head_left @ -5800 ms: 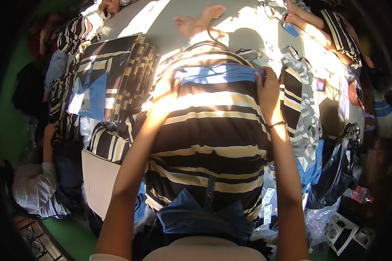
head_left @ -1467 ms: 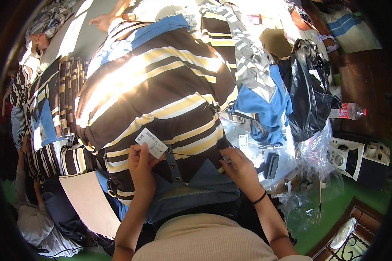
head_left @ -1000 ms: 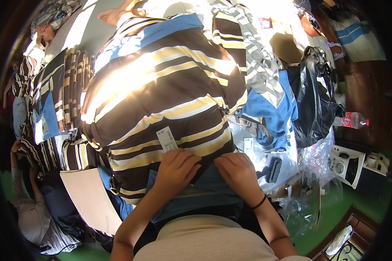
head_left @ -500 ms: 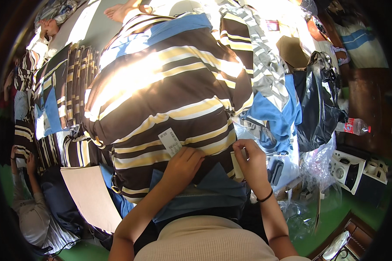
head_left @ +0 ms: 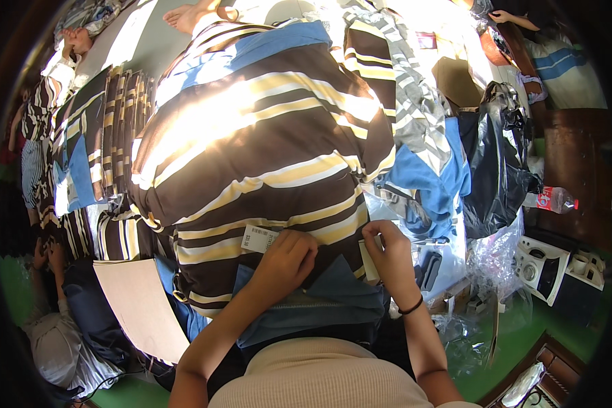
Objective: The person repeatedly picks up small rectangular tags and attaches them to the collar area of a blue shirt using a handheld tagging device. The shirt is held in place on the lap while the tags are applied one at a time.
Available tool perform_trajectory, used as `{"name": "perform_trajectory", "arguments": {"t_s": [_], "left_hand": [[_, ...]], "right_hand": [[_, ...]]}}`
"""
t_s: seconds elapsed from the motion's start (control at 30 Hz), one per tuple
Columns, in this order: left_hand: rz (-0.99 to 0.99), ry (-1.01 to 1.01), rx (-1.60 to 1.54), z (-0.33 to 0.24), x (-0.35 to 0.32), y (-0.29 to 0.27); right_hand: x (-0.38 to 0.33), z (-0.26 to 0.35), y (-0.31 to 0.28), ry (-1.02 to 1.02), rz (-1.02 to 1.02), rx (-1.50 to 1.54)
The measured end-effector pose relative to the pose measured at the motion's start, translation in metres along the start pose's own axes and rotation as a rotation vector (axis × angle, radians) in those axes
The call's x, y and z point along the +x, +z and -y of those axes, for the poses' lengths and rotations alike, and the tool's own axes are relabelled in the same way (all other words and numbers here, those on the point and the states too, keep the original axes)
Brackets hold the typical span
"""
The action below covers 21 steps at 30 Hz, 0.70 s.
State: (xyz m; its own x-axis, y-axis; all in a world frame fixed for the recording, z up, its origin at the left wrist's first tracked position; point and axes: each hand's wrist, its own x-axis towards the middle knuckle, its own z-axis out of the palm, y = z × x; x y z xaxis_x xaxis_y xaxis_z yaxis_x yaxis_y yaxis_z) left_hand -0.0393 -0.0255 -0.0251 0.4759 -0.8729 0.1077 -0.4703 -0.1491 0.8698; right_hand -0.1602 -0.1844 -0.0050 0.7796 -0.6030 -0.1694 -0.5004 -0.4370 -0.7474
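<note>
Left hand (head_left: 287, 260) at 1 tag (head_left: 257, 238); striped garment (head_left: 251, 163) beneath

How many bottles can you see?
1: a clear bottle with a red label, to the right of the black plastic bag. More could be hidden.

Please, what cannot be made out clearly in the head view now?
All in the head view:
- White tag: right end, covered by the left hand.
- Pale strip: partly hidden by the right hand; material unclear.
- Black bag: contents, hidden by its plastic.
</note>
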Motion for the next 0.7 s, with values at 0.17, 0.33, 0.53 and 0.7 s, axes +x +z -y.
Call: {"name": "perform_trajectory", "arguments": {"t_s": [0.17,0.33,0.53,0.7], "left_hand": [[0.001,-0.021,-0.115,0.0,-0.003,-0.002],[0.087,0.034,-0.059,0.003,-0.004,-0.006],[0.087,0.106,0.047,-0.003,-0.003,-0.004],[0.106,0.121,0.056,-0.01,-0.005,-0.011]], "right_hand": [[0.0,-0.006,0.001,-0.025,-0.055,-0.064],[-0.005,-0.026,-0.017,-0.019,-0.033,-0.111],[-0.051,-0.089,-0.062,0.209,0.137,-0.133],[-0.093,-0.151,-0.065,0.495,0.303,-0.399]]}}
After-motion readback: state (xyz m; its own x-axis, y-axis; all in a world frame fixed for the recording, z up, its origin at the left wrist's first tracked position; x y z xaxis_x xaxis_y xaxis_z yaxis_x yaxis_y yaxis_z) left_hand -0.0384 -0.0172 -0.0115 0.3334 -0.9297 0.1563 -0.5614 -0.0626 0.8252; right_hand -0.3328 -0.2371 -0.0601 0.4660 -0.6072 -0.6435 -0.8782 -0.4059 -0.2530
